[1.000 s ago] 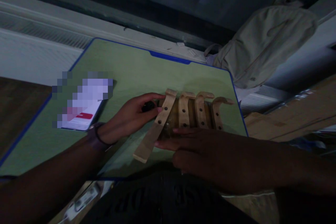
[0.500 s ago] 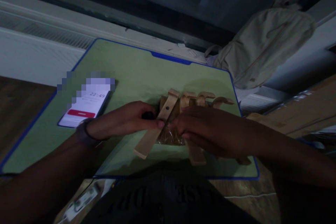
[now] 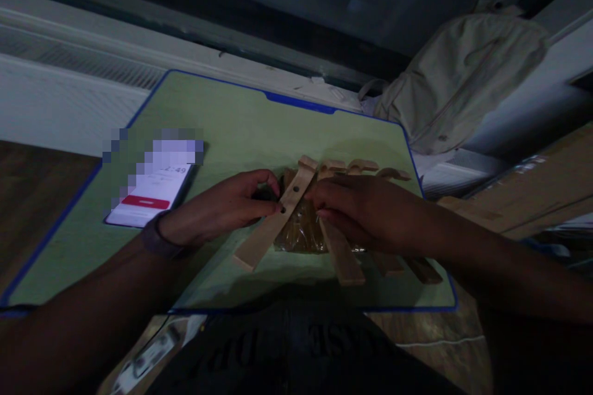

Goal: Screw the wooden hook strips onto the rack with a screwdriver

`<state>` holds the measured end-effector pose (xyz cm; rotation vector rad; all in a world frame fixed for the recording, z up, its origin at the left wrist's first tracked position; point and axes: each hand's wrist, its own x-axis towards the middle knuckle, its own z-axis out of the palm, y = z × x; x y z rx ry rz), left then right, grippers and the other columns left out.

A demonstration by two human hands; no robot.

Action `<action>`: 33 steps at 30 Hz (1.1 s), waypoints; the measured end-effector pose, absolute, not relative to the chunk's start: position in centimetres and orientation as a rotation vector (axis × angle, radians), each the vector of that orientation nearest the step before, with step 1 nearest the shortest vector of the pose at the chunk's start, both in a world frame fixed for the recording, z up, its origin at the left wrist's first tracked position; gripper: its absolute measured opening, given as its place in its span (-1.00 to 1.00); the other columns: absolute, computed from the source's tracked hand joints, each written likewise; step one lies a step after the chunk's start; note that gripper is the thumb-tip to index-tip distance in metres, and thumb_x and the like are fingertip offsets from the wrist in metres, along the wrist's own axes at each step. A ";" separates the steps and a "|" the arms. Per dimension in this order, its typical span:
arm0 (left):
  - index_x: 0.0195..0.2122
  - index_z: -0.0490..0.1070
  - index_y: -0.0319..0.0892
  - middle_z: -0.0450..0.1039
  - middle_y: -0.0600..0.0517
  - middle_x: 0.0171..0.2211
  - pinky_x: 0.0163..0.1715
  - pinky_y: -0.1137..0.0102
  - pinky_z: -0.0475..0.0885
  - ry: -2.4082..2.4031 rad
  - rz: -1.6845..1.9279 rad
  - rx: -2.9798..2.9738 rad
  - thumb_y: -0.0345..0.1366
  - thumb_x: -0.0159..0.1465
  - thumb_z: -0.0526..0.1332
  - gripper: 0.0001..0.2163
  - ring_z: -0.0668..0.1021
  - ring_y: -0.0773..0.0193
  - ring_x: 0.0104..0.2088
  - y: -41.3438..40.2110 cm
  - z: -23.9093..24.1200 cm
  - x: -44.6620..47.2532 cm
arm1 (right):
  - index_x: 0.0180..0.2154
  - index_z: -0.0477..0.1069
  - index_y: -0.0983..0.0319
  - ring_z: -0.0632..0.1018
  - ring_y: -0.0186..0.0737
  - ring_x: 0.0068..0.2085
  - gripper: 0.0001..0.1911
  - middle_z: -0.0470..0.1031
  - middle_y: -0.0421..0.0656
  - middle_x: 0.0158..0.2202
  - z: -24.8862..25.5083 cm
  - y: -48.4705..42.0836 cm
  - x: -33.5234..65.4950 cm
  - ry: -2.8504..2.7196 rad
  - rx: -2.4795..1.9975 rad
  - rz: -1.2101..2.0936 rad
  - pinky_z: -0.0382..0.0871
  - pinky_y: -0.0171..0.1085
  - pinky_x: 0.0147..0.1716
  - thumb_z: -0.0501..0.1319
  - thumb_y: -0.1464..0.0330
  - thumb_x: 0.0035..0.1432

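Observation:
Several hooked wooden slats (image 3: 340, 253) lie side by side on a green mat (image 3: 222, 123), over a crinkled clear plastic packet (image 3: 299, 234). The leftmost slat (image 3: 273, 222) is slanted away from the others. My left hand (image 3: 222, 207) pinches that slanted slat near its upper hole, with a small dark object under the fingers. My right hand (image 3: 365, 213) rests on top of the other slats, fingers curled at the gap beside the slanted one. What the right fingertips grip is hidden.
A lit phone (image 3: 151, 194) lies on the mat's left part. A beige backpack (image 3: 458, 74) leans at the back right beside a window ledge. Cardboard (image 3: 523, 197) lies to the right. Dark clothing and a cable show below the mat's near edge.
My right hand moved up from the slats' near ends onto their middle and upper part. My left hand kept hold of the slanted slat. The view shifted slightly.

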<state>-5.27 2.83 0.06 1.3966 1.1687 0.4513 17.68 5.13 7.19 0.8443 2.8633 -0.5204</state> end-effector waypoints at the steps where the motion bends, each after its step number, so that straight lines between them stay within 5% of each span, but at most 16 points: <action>1: -0.24 0.32 -0.13 0.44 0.15 -0.46 -0.54 0.51 0.21 1.179 0.455 1.367 -0.18 0.18 0.24 -0.80 0.42 0.40 -0.53 2.8 0.1 -5.3 | -0.13 0.45 0.23 0.58 -0.16 -0.20 -0.82 0.62 -0.08 -0.17 7.2 5.1 17.7 2.868 0.845 -0.520 0.37 -0.24 -0.25 0.07 0.39 0.38; 6: -0.26 0.32 -0.12 0.41 0.19 -0.50 -0.56 0.51 0.22 1.209 0.486 1.278 -0.14 0.16 0.25 -0.78 0.39 0.41 -0.57 3.1 0.2 -5.6 | -0.18 0.46 0.22 0.57 -0.16 -0.22 -0.85 0.60 -0.07 -0.18 7.3 5.0 17.9 2.909 0.844 -0.501 0.34 -0.24 -0.27 0.10 0.39 0.35; 19: -0.30 0.53 -0.17 0.54 0.10 -0.36 -0.34 0.45 0.35 1.163 0.364 1.544 -0.17 0.19 0.22 -0.80 0.53 0.30 -0.33 3.5 -0.7 -5.6 | -0.16 0.48 0.24 0.58 -0.13 -0.15 -0.83 0.58 -0.04 -0.14 6.8 5.1 18.0 2.887 0.832 -0.619 0.39 -0.20 -0.18 0.11 0.42 0.36; 29: -0.44 0.50 -0.20 0.34 0.16 -0.60 -0.57 0.44 0.09 1.174 0.285 1.394 -0.10 0.23 0.20 -0.73 0.25 0.44 -0.60 2.8 0.3 -4.5 | -0.18 0.48 0.28 0.54 -0.15 -0.12 -0.86 0.56 -0.04 -0.15 5.8 5.6 16.7 3.001 0.765 -0.647 0.38 -0.19 -0.12 0.14 0.50 0.32; 33: -0.37 0.54 -0.20 0.46 0.12 -0.51 -0.49 0.46 0.22 1.147 0.348 1.411 -0.13 0.23 0.24 -0.77 0.39 0.41 -0.52 2.8 -0.1 -4.5 | -0.21 0.47 0.28 0.53 -0.17 -0.18 -0.88 0.55 -0.06 -0.21 5.3 5.8 16.6 3.019 0.756 -0.620 0.36 -0.20 -0.18 0.15 0.51 0.30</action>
